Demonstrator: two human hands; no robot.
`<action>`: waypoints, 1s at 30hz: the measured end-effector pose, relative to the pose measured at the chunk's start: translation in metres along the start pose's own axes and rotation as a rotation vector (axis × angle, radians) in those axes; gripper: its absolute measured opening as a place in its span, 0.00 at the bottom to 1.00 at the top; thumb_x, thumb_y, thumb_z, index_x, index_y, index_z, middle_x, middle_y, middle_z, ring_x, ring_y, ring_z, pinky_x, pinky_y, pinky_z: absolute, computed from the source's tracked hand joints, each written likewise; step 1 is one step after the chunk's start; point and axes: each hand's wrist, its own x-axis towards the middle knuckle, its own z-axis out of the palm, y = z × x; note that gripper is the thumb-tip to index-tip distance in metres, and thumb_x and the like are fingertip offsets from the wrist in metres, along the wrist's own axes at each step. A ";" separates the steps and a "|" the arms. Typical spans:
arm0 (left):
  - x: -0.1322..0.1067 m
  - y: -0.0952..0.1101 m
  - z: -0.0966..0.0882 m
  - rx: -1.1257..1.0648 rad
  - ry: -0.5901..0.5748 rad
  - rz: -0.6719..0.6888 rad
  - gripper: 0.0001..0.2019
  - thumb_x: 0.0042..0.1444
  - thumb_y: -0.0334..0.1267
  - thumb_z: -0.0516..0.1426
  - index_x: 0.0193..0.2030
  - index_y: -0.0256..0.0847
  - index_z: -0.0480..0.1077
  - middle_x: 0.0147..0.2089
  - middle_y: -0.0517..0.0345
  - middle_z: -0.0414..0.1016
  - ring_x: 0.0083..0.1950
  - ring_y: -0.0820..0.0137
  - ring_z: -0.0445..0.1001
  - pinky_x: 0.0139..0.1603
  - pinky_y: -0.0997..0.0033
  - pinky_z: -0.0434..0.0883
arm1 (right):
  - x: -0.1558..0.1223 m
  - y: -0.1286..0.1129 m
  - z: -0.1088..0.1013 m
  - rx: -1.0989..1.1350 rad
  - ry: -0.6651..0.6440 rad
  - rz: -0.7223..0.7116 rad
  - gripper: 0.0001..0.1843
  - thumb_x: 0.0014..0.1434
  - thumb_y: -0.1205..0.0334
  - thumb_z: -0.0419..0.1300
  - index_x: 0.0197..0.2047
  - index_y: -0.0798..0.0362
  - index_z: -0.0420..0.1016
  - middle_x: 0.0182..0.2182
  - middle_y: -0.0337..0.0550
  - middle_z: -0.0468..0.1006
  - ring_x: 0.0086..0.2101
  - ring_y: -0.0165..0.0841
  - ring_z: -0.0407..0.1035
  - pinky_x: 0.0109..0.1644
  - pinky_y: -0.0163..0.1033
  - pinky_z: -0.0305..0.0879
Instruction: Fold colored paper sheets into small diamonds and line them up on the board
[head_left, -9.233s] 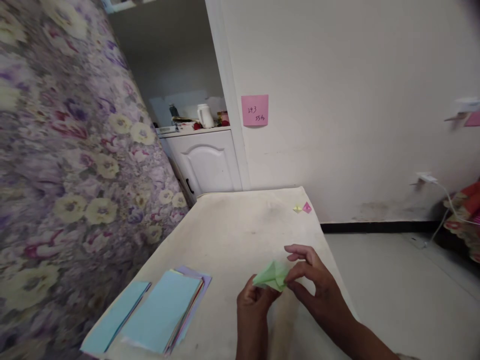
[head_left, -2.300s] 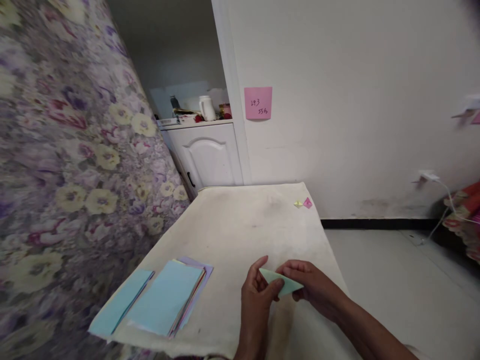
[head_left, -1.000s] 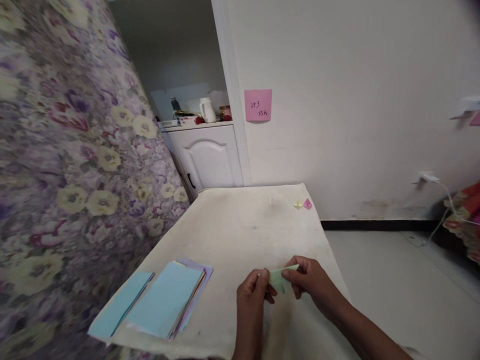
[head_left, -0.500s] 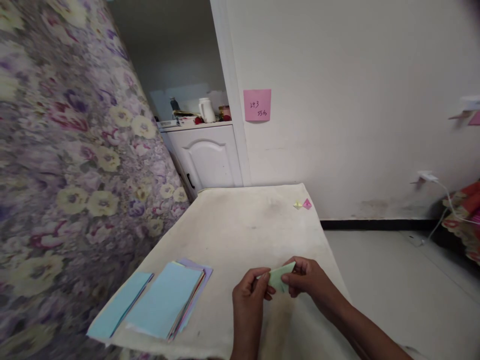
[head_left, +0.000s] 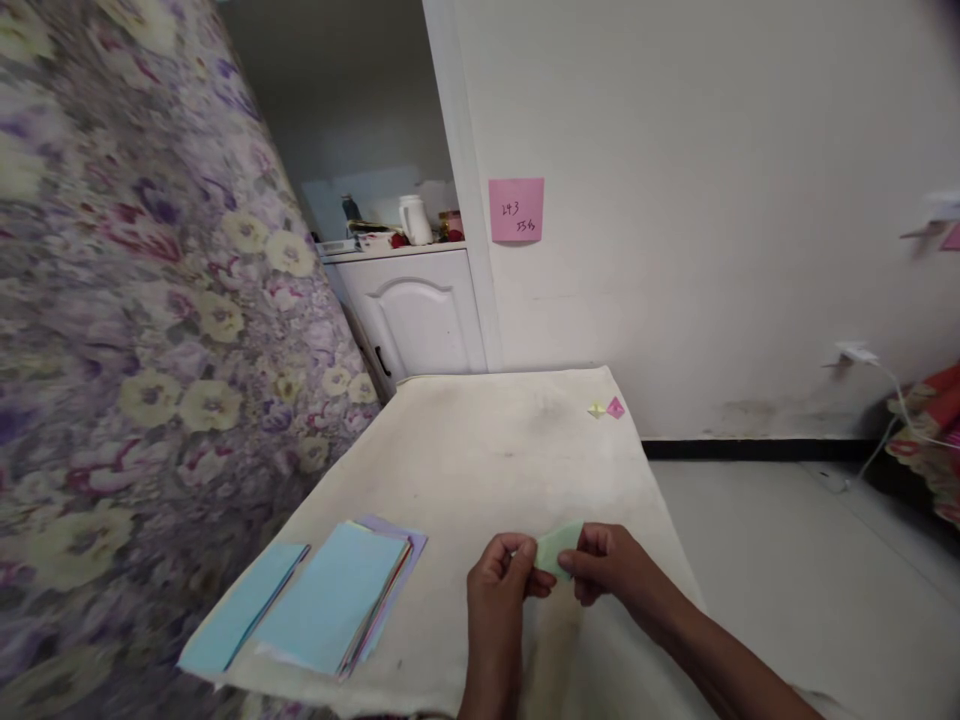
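A small piece of folded green paper [head_left: 556, 548] is held up just above the near part of the table. My left hand [head_left: 504, 572] pinches its left end between thumb and fingers. At the paper's right side, my right hand [head_left: 606, 562] is closed on it, the thumb pressed over its lower face. Fingers cover both ends of the paper, so its full outline is hidden.
A stack of coloured paper [head_left: 341, 600] and a narrower blue pile [head_left: 244, 610] lie at the table's [head_left: 465, 450] near left. Small folded yellow [head_left: 596, 409] and pink [head_left: 615, 407] papers sit at the far right corner. A floral curtain [head_left: 172, 330] hangs along the left.
The green paper has turned slightly between my hands and looks more rounded. My right thumb and fingers have shifted a little to the left and down on it.
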 end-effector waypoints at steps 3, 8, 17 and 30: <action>0.000 0.000 0.001 -0.027 -0.010 -0.022 0.12 0.47 0.45 0.60 0.30 0.36 0.68 0.19 0.59 0.73 0.23 0.73 0.70 0.26 0.76 0.67 | 0.001 0.001 0.001 0.022 0.030 -0.031 0.15 0.42 0.54 0.65 0.24 0.57 0.69 0.14 0.36 0.72 0.15 0.25 0.65 0.20 0.30 0.60; -0.005 0.006 0.005 -0.030 0.011 -0.008 0.13 0.46 0.44 0.61 0.29 0.35 0.70 0.19 0.57 0.73 0.21 0.73 0.69 0.25 0.75 0.66 | 0.003 0.003 0.000 0.045 0.035 -0.066 0.13 0.43 0.56 0.65 0.23 0.57 0.68 0.14 0.35 0.72 0.15 0.25 0.65 0.21 0.30 0.61; -0.003 0.002 0.003 -0.025 -0.023 -0.029 0.12 0.46 0.43 0.61 0.32 0.35 0.73 0.18 0.65 0.64 0.21 0.77 0.59 0.23 0.78 0.58 | -0.001 0.001 0.001 0.067 -0.002 -0.113 0.10 0.45 0.59 0.64 0.24 0.58 0.70 0.15 0.37 0.74 0.18 0.26 0.67 0.25 0.31 0.63; -0.004 -0.004 0.007 -0.054 -0.016 -0.004 0.10 0.45 0.40 0.61 0.23 0.36 0.68 0.17 0.67 0.58 0.22 0.77 0.55 0.24 0.77 0.54 | -0.004 0.001 0.005 -0.030 -0.021 -0.130 0.15 0.41 0.61 0.67 0.31 0.56 0.69 0.20 0.34 0.72 0.19 0.26 0.66 0.20 0.30 0.61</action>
